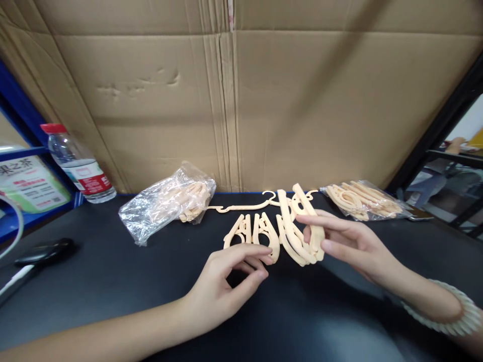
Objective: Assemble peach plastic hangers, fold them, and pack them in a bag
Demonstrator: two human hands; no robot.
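My right hand (pixel 350 241) grips a cream-coloured folding clothes hanger (pixel 316 241), folded with its arms pointing up, between thumb and fingers. My left hand (pixel 234 281) holds nothing; its fingers are curved and apart from the thumb, just in front of the other folded hangers. Two of those, a folded hanger (pixel 228 236) and another (pixel 274 239) beside it, lie partly behind its fingers. More folded hanger parts (pixel 289 241) overlap the held one. Farther back, an unfolded hanger (pixel 245 207) lies flat, its right side partly hidden.
A crinkled clear bag (pixel 143 216) of hangers lies at the back left, and another bagged set (pixel 362 201) at the back right. A red-capped water bottle (pixel 81 166) stands left. A black device (pixel 45 252) with a white cable lies nearer. Cardboard (pixel 302 110) walls off the black tabletop (pixel 151 281).
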